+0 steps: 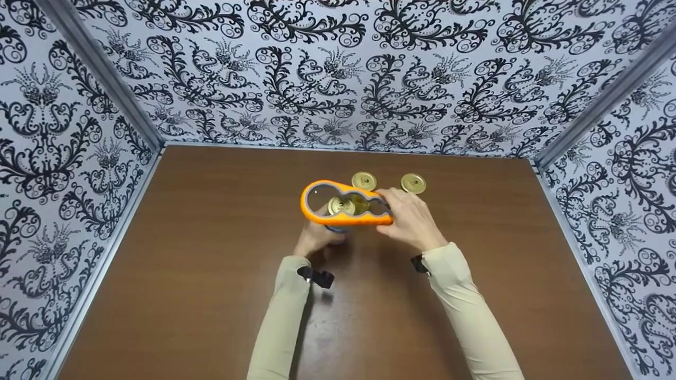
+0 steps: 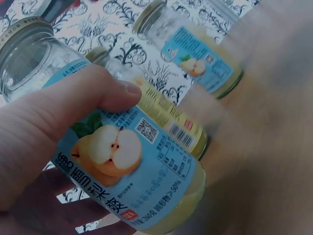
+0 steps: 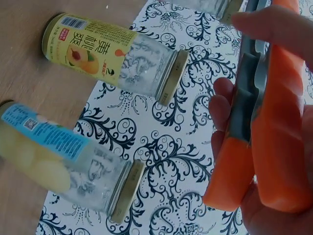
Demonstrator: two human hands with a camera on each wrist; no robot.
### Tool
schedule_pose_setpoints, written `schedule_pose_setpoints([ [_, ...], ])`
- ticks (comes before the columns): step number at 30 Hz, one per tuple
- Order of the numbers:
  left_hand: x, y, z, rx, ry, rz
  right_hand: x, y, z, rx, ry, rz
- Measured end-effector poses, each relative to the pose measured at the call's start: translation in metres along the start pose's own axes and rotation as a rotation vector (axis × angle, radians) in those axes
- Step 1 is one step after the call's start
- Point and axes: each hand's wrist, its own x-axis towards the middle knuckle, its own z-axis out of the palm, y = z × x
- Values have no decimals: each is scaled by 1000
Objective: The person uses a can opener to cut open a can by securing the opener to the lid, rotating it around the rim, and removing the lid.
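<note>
My left hand point(image 1: 316, 238) grips a glass jar point(image 2: 117, 161) with a blue pear label, its thumb across the label. The jar's gold lid point(image 1: 341, 206) shows through the opening of an orange and grey jar opener point(image 1: 346, 218). By one end, my right hand point(image 1: 412, 216) holds that opener, with fingers and thumb around it. In the left wrist view the held jar's lid point(image 2: 24, 32) has no opener around it. Part of the left hand is hidden behind the opener in the head view.
Behind the hands, a yellow-labelled peach jar point(image 3: 93, 49) and another blue-labelled pear jar point(image 3: 49, 147) stand upright, gold lids on. The brown table point(image 1: 211, 237) is bounded by black-and-white patterned panels point(image 1: 338, 79) at the back and sides.
</note>
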Motion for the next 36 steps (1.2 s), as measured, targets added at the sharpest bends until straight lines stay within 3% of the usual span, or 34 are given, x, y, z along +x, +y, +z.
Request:
schedule_pose_setpoints([
  [3,-3,7,7,-50,-1,-11,2,-3,2,-3,-15,2],
  [9,-13,47,6,-72,-3,-79,4,-7,6,1,-41,5],
  [11,-15,53,5,-86,-8,-92,3,-7,6,-4,-42,4],
  [14,-15,51,5,-101,-4,-90,3,-6,7,-17,-41,-12],
  [21,-8,17,15,-28,15,-87,-1,-1,11,-122,-12,-38],
  [23,-8,15,16,-19,14,-91,-2,1,12,-153,9,-55],
  [27,-8,20,15,-22,-7,-61,-3,5,13,-174,57,-101],
  [33,-11,46,10,-68,-51,-27,-4,7,12,-124,81,-95],
  [36,-10,37,9,-25,-69,-20,-4,7,11,-97,74,-82],
])
